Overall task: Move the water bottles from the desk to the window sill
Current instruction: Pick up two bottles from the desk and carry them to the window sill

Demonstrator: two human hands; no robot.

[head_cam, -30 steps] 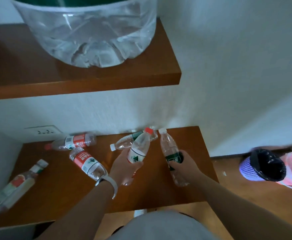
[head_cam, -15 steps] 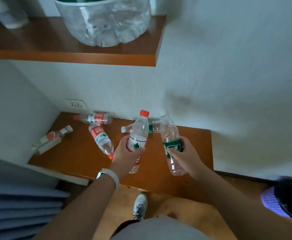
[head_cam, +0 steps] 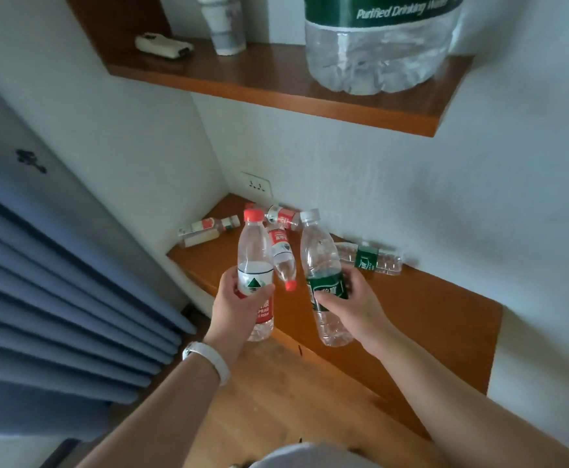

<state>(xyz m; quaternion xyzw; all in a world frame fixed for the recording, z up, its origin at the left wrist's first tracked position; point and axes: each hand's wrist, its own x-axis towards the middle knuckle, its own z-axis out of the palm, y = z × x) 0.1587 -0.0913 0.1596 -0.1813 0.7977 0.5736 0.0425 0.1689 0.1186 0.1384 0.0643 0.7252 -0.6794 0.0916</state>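
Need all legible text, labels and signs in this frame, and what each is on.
"Purified Drinking Water" (last word blurry): green band of the big jug on the shelf.
"PRING": red label of the red-capped bottle gripped by the left hand; the start is hidden.
Green label of the white-capped bottle in the right hand: lettering unreadable.
Labels of the lying bottles on the desk: too small.
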